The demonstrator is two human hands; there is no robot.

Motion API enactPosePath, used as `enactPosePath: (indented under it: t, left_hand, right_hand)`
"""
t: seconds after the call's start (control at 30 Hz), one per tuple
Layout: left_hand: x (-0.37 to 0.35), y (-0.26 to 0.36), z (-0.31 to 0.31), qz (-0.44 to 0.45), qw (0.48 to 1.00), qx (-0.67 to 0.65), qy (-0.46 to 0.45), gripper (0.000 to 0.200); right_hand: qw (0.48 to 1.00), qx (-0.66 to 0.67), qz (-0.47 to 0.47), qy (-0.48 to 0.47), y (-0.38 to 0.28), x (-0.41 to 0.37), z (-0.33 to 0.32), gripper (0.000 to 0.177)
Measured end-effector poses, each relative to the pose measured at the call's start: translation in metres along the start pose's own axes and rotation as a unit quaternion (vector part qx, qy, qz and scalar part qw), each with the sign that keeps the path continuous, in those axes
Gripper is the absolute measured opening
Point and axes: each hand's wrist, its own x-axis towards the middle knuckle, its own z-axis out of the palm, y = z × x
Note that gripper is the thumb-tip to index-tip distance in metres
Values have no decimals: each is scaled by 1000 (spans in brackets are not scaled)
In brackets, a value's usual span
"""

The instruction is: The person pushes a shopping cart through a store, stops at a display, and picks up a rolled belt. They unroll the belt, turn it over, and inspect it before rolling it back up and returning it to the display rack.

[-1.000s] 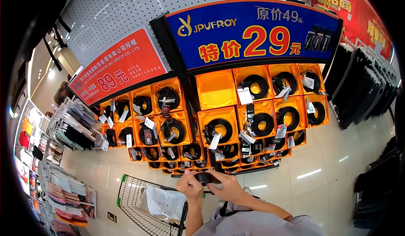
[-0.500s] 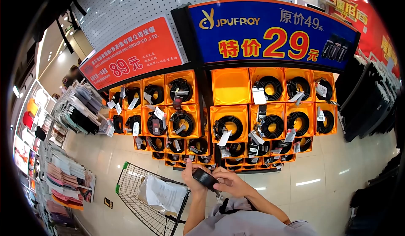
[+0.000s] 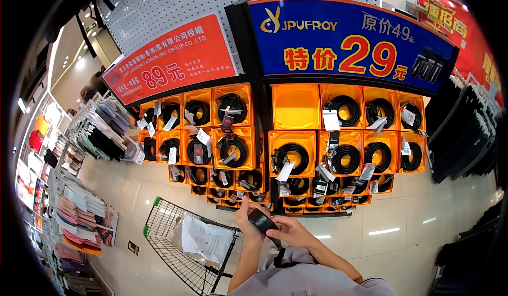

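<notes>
A coiled black belt (image 3: 262, 221) is held in front of my body, low in the view. My left hand (image 3: 247, 219) grips the coil from its left side, thumb pointing up. On the right side, my right hand (image 3: 292, 230) has its fingers closed on the coil's edge. Ahead of my hands is a rack of orange boxes, most with a coiled black belt (image 3: 345, 110) and white tags in it. One orange box (image 3: 295, 107) in the top row, under the blue sign, has no belt in it.
A shopping cart (image 3: 185, 238) with a plastic-wrapped white package (image 3: 203, 239) stands left of my hands. A red price sign (image 3: 172, 57) and a blue price sign (image 3: 349, 42) top the rack. Folded clothes (image 3: 79, 206) lie at left; dark trousers (image 3: 463, 132) hang at right.
The camera view has shifted slightly, so the signs and boxes sit a little further right. Both hands stay on the coiled belt, which shows a slightly different tilt.
</notes>
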Motion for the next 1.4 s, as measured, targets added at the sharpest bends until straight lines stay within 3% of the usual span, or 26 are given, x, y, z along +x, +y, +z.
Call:
enactPosePath:
  t: [0.23,0.3,0.33,0.4,0.43,0.47,0.53,0.6,0.67,0.9,0.97,1.0,1.17,1.4]
  left_hand:
    - [1,4,0,49,995,42,-71,58]
    - [0,3,1,220,965,97,-103,50]
    - [2,7,1,221,965,98,-105,50]
    - [9,20,-1,442,827,258,-234,37]
    - [10,26,-2,473,788,299,-255,30]
    - [11,30,-2,474,788,299,-255,30]
    - [11,35,-1,507,750,299,-302,40]
    - [9,32,2,496,777,249,-298,44]
    - [7,27,-1,416,851,176,-268,49]
    - [0,26,7,323,909,133,-229,55]
    - [1,25,7,237,949,84,-192,56]
    - [3,23,5,236,949,83,-193,56]
    - [7,16,8,66,988,-29,-137,56]
    - [8,4,7,-45,990,-98,-94,53]
  right_hand:
    - [999,-29,3,35,-4,-2,4,20]
    - [996,-83,5,43,-4,-2,1,15]
    - [996,-83,3,44,-4,-2,0,15]
    - [990,-129,22,50,-5,-2,-1,15]
    - [990,-129,21,50,-5,-2,0,15]
    - [991,-128,15,46,-6,-2,1,15]
    - [991,-127,8,43,-10,-4,5,15]
    - [991,-122,26,39,-19,-5,11,17]
    - [990,-130,32,42,-27,-5,15,18]
    - [985,-165,44,29,-27,-9,9,19]
    - [989,-142,38,25,-28,-10,9,20]
    - [992,-117,33,20,-28,-10,9,22]
    - [994,-100,35,18,-14,-11,3,26]
    - [993,-93,75,-10,-14,-10,-1,21]
